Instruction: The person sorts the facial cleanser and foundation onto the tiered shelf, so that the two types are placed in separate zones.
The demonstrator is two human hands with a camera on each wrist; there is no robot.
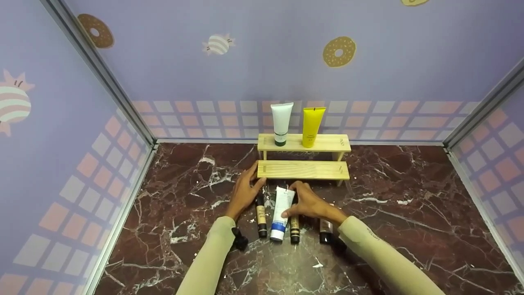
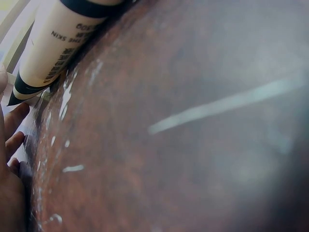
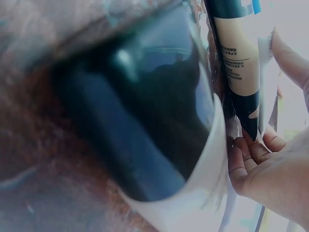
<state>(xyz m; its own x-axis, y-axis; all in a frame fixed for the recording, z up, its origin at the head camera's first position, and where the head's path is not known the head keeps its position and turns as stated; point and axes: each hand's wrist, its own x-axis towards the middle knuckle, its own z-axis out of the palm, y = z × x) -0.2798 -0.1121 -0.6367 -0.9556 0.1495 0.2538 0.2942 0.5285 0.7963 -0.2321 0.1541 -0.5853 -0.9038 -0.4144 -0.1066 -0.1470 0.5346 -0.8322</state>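
Our right hand [image 1: 311, 205] pinches the white plastic tube with the blue band [image 1: 281, 213], lying on the dark red marble tabletop [image 1: 409, 229] before the two-step pale wooden rack [image 1: 303, 169]. Our left hand [image 1: 244, 192] rests relaxed beside a slim beige tube [image 1: 260, 216]. Lifting carelessly, we could nudge neighbouring tubes rolling. Both wrist views are blurred; the rightmost dark tube [image 1: 326, 231] lies half hidden.

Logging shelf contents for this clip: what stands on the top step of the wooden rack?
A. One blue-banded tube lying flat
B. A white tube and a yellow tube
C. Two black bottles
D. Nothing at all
B: in the head view a white tube and a yellow tube stand upright, cap down, on the rack's top step.
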